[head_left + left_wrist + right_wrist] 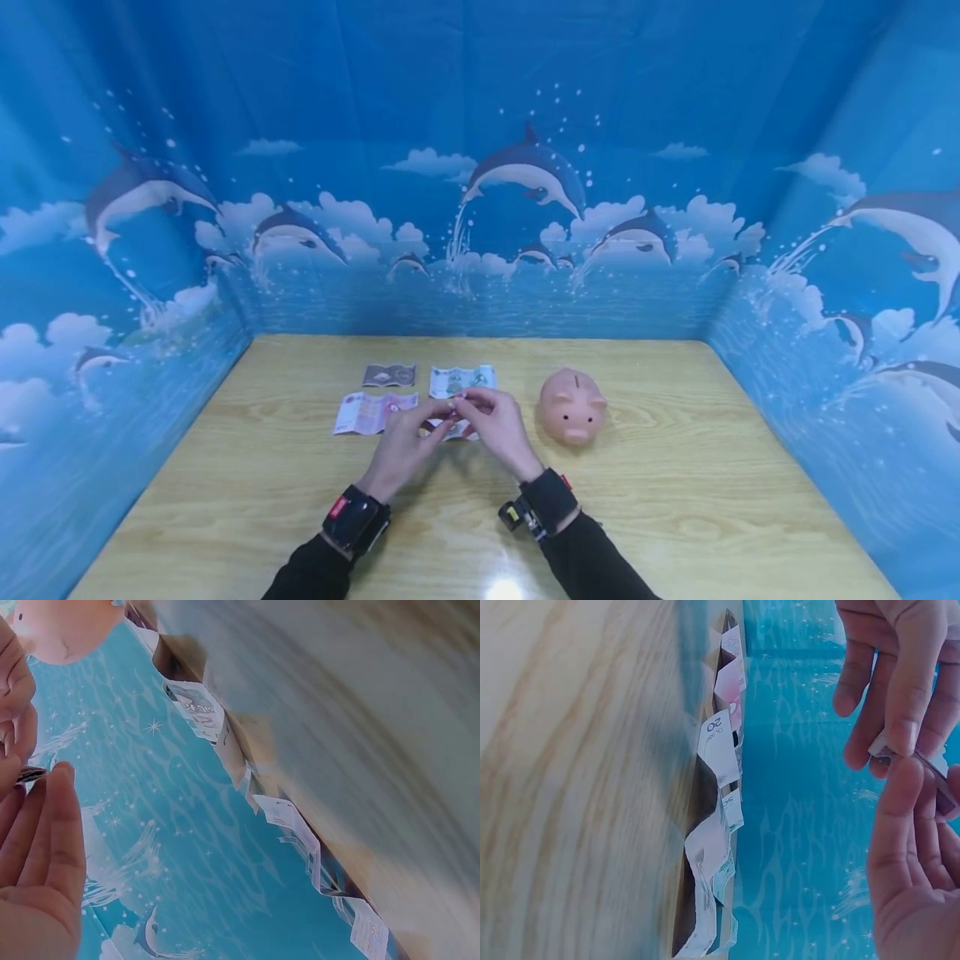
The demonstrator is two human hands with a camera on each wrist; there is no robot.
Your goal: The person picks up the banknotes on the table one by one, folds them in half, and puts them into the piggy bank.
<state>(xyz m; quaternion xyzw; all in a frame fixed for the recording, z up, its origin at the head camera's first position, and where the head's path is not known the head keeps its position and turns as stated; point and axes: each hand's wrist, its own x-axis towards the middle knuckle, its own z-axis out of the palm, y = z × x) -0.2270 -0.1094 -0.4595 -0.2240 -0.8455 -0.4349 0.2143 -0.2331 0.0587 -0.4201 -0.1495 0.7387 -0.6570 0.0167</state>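
Both hands meet above the banknotes, pinching one small folded piece of paper (pixel 946 802) that looks like a banknote. My left hand (pixel 405 437) holds one end between thumb and fingertips. At the other end, my right hand (pixel 498 425) pinches with its thumb and fingers. In the left wrist view only a dark, layered edge of the folded paper (pixel 31 775) shows between the fingers. Beneath the hands lies a creased banknote (pixel 452 431), partly covered. A green banknote (pixel 462 380) lies just beyond, and a purple banknote (pixel 363 414) is beside the left hand.
A pink piggy bank (pixel 572 407) with a slot on top stands right of the right hand. One grey-brown banknote (pixel 388 375) lies at the back left. The notes are wavy with creases. Blue dolphin-print curtains (pixel 480 292) enclose the wooden table (pixel 697 500) at back and sides.
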